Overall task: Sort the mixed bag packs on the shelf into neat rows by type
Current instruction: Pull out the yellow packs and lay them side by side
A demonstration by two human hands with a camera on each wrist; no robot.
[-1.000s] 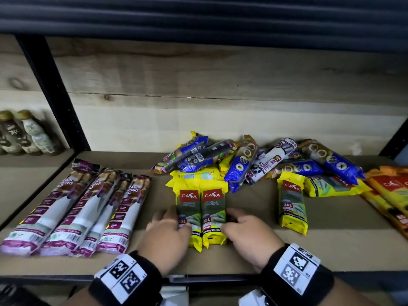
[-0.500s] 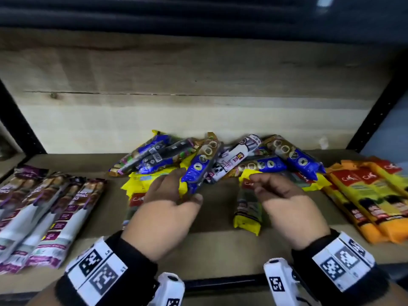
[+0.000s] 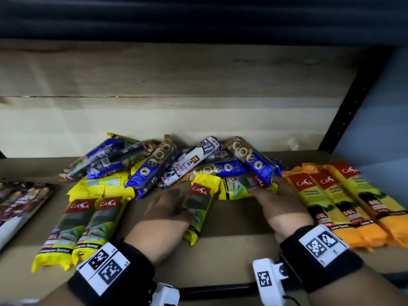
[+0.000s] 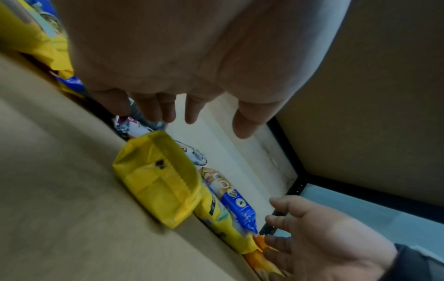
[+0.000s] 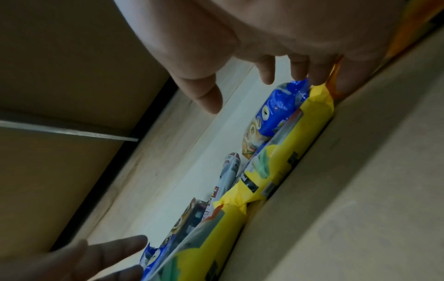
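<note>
Two yellow CASA packs point(image 3: 88, 226) lie side by side at the shelf's left front. A third yellow pack point(image 3: 197, 206) point(image 4: 158, 176) lies alone in the middle, and my left hand point(image 3: 178, 204) point(image 4: 206, 125) hovers at its left edge with straight fingers. A fourth yellow pack point(image 3: 236, 188) point(image 5: 286, 155) lies sideways under the blue packs point(image 3: 254, 162). My right hand point(image 3: 267, 193) point(image 5: 254, 91) touches that pack's right end with straight fingertips, the thumb held apart. Neither hand holds anything.
A mixed pile of blue packs point(image 3: 152, 171) and a white pack point(image 3: 187, 166) lies against the wooden back wall. Orange CASA packs point(image 3: 344, 206) form a row at the right, white-purple packs point(image 3: 19, 206) at the far left. A black post point(image 3: 344, 115) bounds the shelf point(image 3: 220, 250).
Both hands left the two paired yellow packs and moved right. My left hand came down from the pile to the single yellow pack; my right hand went from that pack to the sideways one.
</note>
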